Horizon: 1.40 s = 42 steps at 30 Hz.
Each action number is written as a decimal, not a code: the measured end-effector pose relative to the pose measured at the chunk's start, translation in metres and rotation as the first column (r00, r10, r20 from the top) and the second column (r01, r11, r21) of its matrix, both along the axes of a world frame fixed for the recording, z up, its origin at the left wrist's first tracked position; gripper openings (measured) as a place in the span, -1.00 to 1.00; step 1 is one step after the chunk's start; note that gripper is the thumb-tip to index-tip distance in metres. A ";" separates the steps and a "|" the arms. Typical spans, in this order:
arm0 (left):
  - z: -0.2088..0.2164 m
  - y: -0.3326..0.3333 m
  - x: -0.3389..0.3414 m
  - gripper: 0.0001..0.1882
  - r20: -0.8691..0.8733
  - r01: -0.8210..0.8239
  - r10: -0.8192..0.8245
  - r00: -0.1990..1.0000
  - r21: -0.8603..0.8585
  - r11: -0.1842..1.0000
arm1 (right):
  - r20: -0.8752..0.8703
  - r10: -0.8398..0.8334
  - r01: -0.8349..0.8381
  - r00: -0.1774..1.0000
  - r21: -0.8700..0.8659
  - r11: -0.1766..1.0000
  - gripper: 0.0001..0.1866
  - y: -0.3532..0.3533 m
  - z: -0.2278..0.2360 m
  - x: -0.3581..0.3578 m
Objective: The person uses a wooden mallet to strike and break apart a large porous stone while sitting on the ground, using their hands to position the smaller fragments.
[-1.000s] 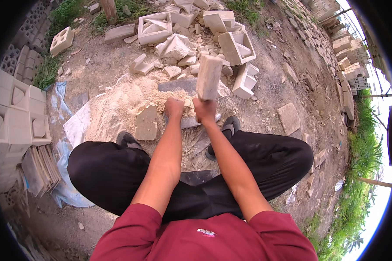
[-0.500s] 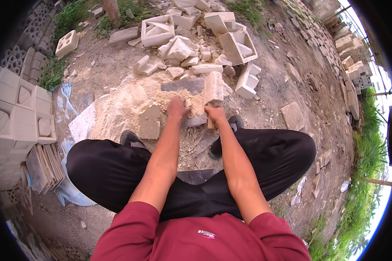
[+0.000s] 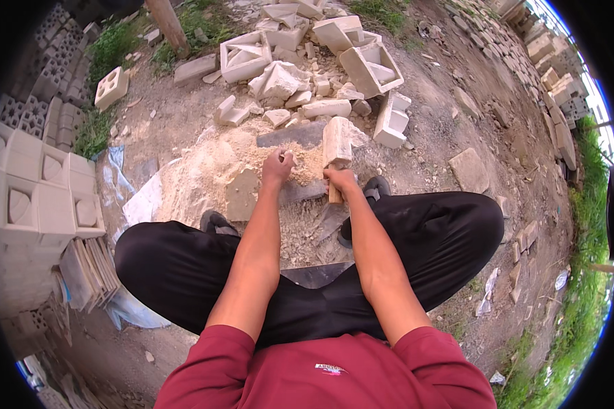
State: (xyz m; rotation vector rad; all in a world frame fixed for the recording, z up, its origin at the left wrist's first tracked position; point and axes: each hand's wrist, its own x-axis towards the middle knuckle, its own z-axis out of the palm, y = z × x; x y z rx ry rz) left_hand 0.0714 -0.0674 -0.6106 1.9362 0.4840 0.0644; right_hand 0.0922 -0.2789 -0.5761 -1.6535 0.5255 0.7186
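Observation:
My right hand [image 3: 340,178] is wrapped round the short handle of a wooden mallet [image 3: 337,142], whose thick, pale, dusty head points away from me. To its left, my left hand [image 3: 278,168] is closed, fingers curled over crumbled pale rubble [image 3: 300,165]; what sits in its fingertips is too small to make out. That rubble lies on a dark flat slab [image 3: 290,135], visible beyond and in front of the crumbs. Left of my left wrist rests a grey square stone piece [image 3: 243,195], dusted with crumbs.
Beyond the slab lies a heap of broken pale blocks [image 3: 280,80]. Stacked cream blocks [image 3: 54,204] stand at the left, with thin boards [image 3: 89,273] leaning below them. A flat stone [image 3: 469,170] lies on the dirt at right. My bent legs flank the work spot.
My left hand has lifted slightly off the crumbs, and the pale piece earlier at its fingers shows less. The mallet stays upright in my right hand. The whole view has shifted a little.

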 end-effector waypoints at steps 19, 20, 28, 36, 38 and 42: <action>-0.002 -0.024 0.014 -0.66 -0.160 -0.343 0.303 0.939 -0.482 0.806 | -0.057 -0.013 0.016 0.998 0.046 0.999 -0.75 -0.020 0.001 0.001; -0.003 -0.025 0.015 -0.66 -0.163 -0.304 0.259 0.952 -0.409 0.861 | -0.059 -0.014 0.017 0.998 0.056 0.998 -0.75 -0.020 0.000 0.001; -0.005 -0.038 0.006 -0.63 -0.033 -0.043 0.054 0.998 0.275 0.960 | -0.033 0.000 0.001 0.999 0.053 0.999 -0.80 -0.021 -0.013 0.003; 0.028 -0.040 0.019 -0.61 -0.438 -0.069 0.124 0.891 0.139 0.988 | 0.093 0.058 -0.048 0.994 -0.102 0.994 -0.82 -0.008 0.003 0.020; 0.021 -0.018 0.005 -0.63 -0.498 -0.143 0.205 0.843 0.161 0.977 | 0.186 0.088 -0.066 0.979 -0.122 0.990 -0.80 0.019 0.038 0.016; 0.019 -0.032 -0.002 -0.63 -0.451 -0.205 0.269 0.851 0.185 0.961 | 0.591 0.084 -0.093 0.802 -0.015 0.996 -0.78 0.017 0.059 0.019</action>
